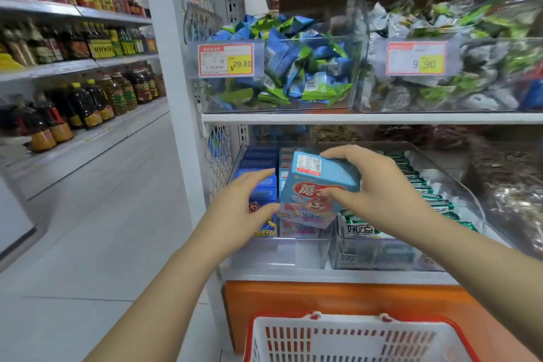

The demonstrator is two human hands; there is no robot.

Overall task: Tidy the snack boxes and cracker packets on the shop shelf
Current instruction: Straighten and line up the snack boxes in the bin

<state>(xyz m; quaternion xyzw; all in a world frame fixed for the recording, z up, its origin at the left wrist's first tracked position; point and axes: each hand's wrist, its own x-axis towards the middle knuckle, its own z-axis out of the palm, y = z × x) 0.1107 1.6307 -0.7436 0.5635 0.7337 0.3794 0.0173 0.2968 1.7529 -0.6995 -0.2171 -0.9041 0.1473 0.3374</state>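
My right hand [373,194] grips a light blue snack box [311,188] with a cartoon print, held tilted above the row of similar boxes in a clear bin [282,256] on the lower shelf. My left hand [244,209] is open, fingers reaching toward the box's left side and over the dark blue snack boxes [260,167] at the bin's left. Green and white cracker packets [423,185] fill the neighbouring clear bin on the right.
The upper shelf [352,117] carries clear bins of blue-green packets [293,62] and grey-green packets [458,67] with price tags. A red and white shopping basket [352,338] stands below. Bottles line the aisle shelves on the left.
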